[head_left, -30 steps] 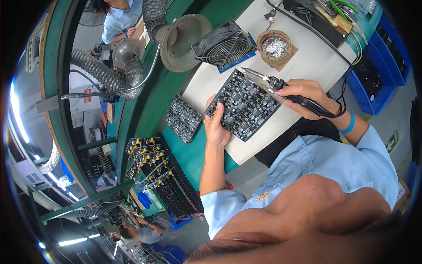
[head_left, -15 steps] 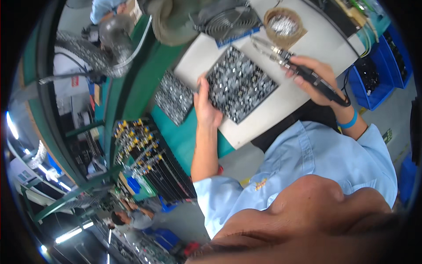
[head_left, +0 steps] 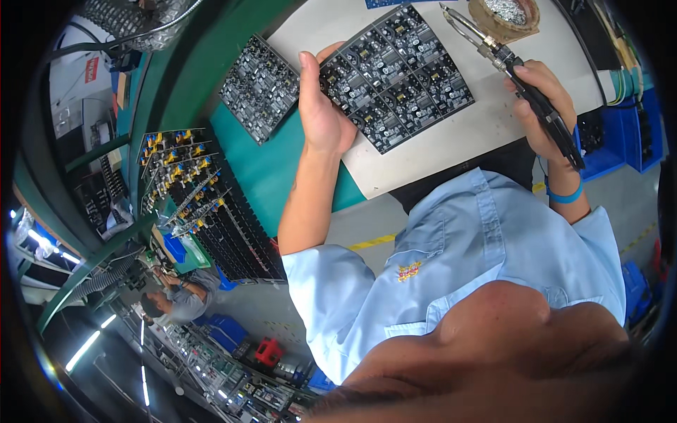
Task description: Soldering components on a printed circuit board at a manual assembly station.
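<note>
My left hand grips the left edge of a dark circuit board panel, thumb up along the side and fingers partly hidden beneath it. The panel is divided into several sections packed with small components. In my right hand is a soldering iron with a black handle and two thin metal prongs. Its prongs point away to the upper left, past the panel's far right corner and apart from it. A second populated circuit board lies left of my left hand.
A brown-rimmed bowl of shiny silver bits stands beyond the iron. White sheeting covers part of the green bench mat. To the left is a rack of boards; blue bins sit at right. Another person works farther off.
The view has shifted, so bench, boards and bowl appear higher in the picture and sharper. Both hands keep their holds on the panel and the soldering iron.
</note>
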`<state>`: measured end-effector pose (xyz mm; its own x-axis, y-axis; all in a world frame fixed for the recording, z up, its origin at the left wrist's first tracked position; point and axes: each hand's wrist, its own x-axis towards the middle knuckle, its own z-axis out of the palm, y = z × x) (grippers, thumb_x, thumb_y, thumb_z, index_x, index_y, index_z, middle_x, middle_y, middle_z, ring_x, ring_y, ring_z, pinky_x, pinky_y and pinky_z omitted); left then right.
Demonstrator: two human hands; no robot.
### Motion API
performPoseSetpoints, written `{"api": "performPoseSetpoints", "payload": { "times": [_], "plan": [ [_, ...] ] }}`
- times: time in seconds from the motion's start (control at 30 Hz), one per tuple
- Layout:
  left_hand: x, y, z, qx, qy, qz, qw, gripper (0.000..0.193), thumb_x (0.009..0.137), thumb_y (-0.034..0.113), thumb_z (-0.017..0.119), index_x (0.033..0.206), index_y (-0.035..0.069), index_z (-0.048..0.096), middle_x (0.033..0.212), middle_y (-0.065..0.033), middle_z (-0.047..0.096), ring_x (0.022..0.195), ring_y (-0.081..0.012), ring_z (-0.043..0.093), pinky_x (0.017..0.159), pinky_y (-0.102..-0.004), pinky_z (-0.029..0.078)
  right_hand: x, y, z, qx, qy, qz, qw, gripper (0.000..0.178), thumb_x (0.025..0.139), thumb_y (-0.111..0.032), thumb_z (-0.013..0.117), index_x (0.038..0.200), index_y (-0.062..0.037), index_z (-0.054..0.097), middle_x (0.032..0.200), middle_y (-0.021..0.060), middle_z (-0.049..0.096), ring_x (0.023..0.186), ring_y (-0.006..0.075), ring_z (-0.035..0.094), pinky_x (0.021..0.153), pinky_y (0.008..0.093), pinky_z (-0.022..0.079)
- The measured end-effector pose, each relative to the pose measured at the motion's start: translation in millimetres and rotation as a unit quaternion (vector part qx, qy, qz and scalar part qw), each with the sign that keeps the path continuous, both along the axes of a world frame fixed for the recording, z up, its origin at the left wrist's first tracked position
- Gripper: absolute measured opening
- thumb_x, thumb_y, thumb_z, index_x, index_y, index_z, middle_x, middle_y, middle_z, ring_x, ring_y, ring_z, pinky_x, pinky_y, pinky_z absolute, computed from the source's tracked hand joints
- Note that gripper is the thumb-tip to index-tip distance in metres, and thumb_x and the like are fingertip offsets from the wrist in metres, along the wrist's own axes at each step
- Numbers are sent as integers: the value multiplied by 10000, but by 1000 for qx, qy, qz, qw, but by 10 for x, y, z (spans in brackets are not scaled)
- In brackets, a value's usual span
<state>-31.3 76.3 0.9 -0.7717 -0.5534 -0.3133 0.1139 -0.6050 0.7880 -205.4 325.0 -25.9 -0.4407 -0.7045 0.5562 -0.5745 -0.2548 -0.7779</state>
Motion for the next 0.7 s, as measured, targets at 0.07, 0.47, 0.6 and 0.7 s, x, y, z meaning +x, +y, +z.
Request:
{"api": "performPoseSetpoints", "payload": {
  "times": [0.07,0.47,0.6,0.7],
  "plan": [
    [2,8,5,-11,1,2,1000,606,1016,561,382,1211,21,574,1111,-144,665,962,-247,654,856,-382,514,5,-14,-7,-8,2,-9,1000,370,867,-94,698,1214,15,627,1042,158,667,828,227,618,742,287,492],
    [6,-19,31,4,30,-14,999,555,1025,486,408,1262,5,552,1131,-144,662,963,-237,652,866,-368,510,-30,-19,-22,-12,43,-17,999,373,869,-109,712,1215,7,632,1028,152,665,836,228,627,749,282,498],
    [30,-109,23,-83,-13,-65,994,488,1017,407,466,1273,-1,545,1142,-151,659,967,-233,653,864,-352,509,-21,-22,-19,-16,34,-17,999,371,873,-113,711,1215,7,631,1029,155,664,840,230,633,754,284,503],
    [59,-144,29,-105,-19,-86,991,434,1001,321,512,1286,-6,532,1149,-157,657,971,-232,653,864,-343,512,-4,-21,-16,-24,29,-18,999,368,875,-114,710,1214,7,631,1029,157,662,841,231,636,756,285,506]
  ]
}}
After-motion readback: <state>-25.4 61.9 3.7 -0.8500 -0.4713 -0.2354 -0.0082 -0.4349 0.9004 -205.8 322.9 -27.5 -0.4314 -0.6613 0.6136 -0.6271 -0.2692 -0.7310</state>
